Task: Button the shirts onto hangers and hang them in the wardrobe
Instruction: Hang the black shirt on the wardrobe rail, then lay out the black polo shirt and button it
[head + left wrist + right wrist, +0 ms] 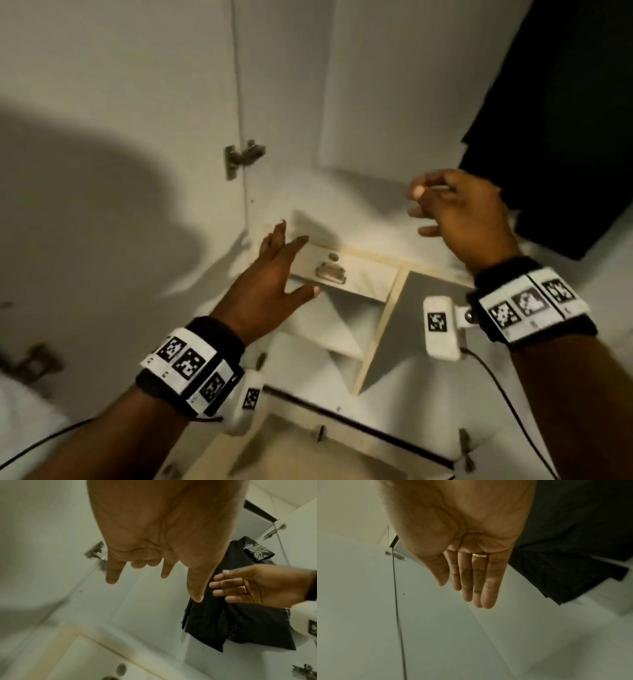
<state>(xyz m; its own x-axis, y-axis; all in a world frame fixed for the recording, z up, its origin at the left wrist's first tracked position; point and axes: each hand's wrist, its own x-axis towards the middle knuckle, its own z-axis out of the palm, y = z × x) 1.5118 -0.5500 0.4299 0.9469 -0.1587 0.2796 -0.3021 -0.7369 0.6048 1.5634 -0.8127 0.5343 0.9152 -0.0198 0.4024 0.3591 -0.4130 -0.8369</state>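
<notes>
A black shirt (561, 113) hangs inside the white wardrobe (284, 85) at the upper right; the left wrist view shows the shirt (240, 618) with a white print near its top, and its hem (565, 561) fills the right of the right wrist view. My right hand (455, 209) is raised just left of the shirt, fingers loosely extended, holding nothing. My left hand (274, 274) is lower and to the left, fingers spread, empty, above a drawer front. No hanger is visible.
A drawer front (342, 270) with a metal handle and lock sits below the hanging space. A metal hinge (243, 157) joins the open door (113, 137) on the left. A wooden divider (383, 325) runs down beside the drawer.
</notes>
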